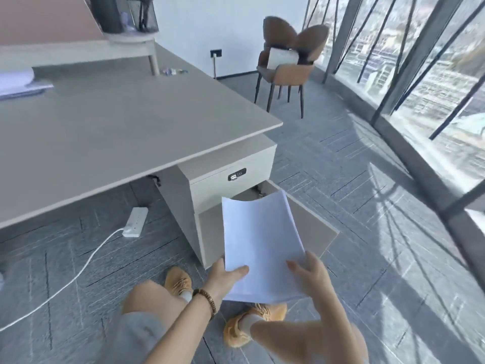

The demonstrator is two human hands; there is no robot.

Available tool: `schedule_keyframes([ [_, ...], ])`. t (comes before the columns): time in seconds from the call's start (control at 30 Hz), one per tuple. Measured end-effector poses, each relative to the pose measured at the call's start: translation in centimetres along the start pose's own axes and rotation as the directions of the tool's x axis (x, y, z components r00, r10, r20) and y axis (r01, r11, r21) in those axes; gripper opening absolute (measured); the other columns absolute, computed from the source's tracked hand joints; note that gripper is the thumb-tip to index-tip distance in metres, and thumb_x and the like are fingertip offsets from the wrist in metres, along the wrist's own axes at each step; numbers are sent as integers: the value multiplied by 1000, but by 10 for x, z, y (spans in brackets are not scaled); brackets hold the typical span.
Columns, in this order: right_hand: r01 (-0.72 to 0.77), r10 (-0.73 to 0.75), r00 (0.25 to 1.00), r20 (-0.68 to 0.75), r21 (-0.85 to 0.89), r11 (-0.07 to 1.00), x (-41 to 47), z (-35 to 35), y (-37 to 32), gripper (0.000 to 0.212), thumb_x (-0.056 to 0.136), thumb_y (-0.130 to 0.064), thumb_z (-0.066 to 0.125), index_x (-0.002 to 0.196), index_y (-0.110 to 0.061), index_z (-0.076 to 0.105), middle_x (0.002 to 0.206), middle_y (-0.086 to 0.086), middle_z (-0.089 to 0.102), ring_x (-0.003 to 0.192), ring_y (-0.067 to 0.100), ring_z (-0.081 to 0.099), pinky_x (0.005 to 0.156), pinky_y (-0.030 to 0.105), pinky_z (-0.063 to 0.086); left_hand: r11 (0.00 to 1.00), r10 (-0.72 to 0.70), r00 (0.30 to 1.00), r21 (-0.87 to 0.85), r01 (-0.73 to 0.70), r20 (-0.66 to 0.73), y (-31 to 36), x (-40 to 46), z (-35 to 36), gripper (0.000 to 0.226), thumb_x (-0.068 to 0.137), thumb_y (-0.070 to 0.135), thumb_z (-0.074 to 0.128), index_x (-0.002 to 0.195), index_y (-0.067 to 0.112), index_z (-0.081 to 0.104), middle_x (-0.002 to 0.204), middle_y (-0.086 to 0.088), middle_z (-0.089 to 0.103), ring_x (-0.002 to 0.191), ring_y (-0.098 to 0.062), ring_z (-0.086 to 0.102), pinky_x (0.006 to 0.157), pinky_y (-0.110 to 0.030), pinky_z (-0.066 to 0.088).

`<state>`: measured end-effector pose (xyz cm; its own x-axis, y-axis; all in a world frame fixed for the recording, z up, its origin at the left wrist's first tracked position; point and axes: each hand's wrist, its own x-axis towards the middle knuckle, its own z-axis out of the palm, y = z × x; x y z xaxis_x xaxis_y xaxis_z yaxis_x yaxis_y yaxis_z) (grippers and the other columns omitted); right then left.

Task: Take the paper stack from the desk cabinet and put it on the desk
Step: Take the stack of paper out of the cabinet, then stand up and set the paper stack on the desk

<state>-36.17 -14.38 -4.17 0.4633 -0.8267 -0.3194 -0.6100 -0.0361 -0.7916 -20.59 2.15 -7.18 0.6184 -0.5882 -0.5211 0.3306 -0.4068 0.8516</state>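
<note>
Paper stack [259,240]: white, slightly bowed, held in the air in front of the desk cabinet [231,185], whose lower door hangs open; below the surface [118,127]. Left hand [225,277]: grip clasping the stack's near left edge. Right hand [312,277]: grip clasping its near right corner.

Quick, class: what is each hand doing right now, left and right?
Left hand: closed on the paper stack, thumb on top at its near left edge.
Right hand: closed on the same paper stack at its near right edge.
</note>
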Motion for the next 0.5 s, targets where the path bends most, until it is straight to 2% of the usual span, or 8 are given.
schedule_keyframes([
  [0.1,84,-82,996,-20,102,991,-46,-20,-24,44,65,-35,64,96,-3,66,85,8,70,76,22,61,70,41,51,995,97,994,-26,-96,43,34,-55,-11,38,81,19,77,118,16,68,111,3,77,104,-17,72,98,-42,55],
  [0.23,192,-184,981,-56,257,947,-94,-37,-63,45,67,-38,69,98,-6,66,91,14,72,73,20,61,66,38,49,970,234,970,-87,-228,59,77,-114,-33,25,90,7,69,114,16,69,105,2,79,94,-13,75,80,-28,59],
  [0.3,248,-240,969,-66,319,915,-111,-41,-88,34,75,-34,75,99,-11,67,92,8,73,73,18,65,64,39,52,951,294,954,-117,-286,60,98,-136,-48,29,91,5,67,119,12,68,108,-1,78,98,-18,75,81,-30,59],
  [0.37,282,-277,958,-68,385,879,-121,-44,-112,12,86,-25,74,93,-17,67,89,2,73,70,13,67,57,28,50,930,352,935,-134,-343,50,119,-152,-64,32,91,5,67,122,13,67,110,0,78,101,-18,75,83,-31,59],
  [0.4,284,-292,955,-46,409,867,-123,-45,-124,9,87,-25,73,90,-19,67,87,0,74,69,11,68,55,24,49,918,379,924,-143,-370,41,129,-159,-73,32,91,4,67,122,14,67,109,2,79,100,-17,75,81,-30,59],
  [0.43,276,-301,954,-9,420,864,-124,-46,-136,12,86,-28,73,90,-18,66,88,0,75,71,14,70,58,24,50,906,403,915,-155,-394,31,139,-164,-82,33,90,4,68,121,14,67,108,3,79,99,-16,75,80,-30,59],
  [0.5,256,-319,945,75,440,861,-122,-45,-163,27,82,-37,75,97,-16,68,98,4,78,87,25,75,74,39,59,882,453,891,-154,-446,14,156,-169,-100,37,86,7,73,122,15,66,110,3,78,102,-17,74,89,-36,58],
])
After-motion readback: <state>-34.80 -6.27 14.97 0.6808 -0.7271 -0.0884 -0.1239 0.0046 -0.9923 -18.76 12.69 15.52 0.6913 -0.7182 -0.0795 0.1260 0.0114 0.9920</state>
